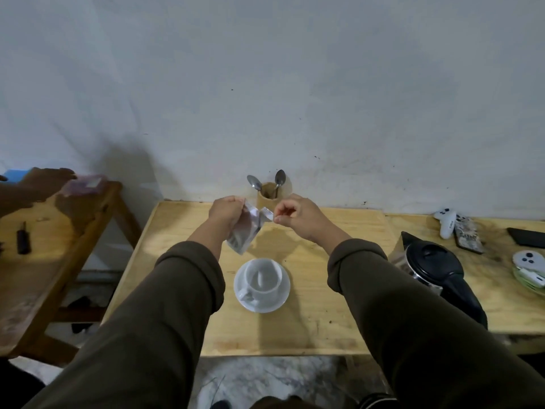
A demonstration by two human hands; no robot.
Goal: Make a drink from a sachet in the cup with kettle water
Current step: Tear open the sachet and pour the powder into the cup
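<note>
A silvery sachet (244, 231) hangs above the table, a little beyond the white cup (262, 276). My left hand (225, 212) grips the sachet's upper left part. My right hand (295, 215) pinches a torn strip at its top right corner. The cup is empty and stands on a white saucer (283, 293) near the middle of the wooden table (324, 314). A black and steel kettle (439, 267) stands on the table to the right of the cup, lid shut.
A wooden holder (267, 194) with two spoons stands at the back by the wall. Game controllers (446, 221), a phone (469, 236) and a dark device (526, 237) lie at the far right. Another person's hand (44, 183) reaches over a second wooden table (38, 261) on the left.
</note>
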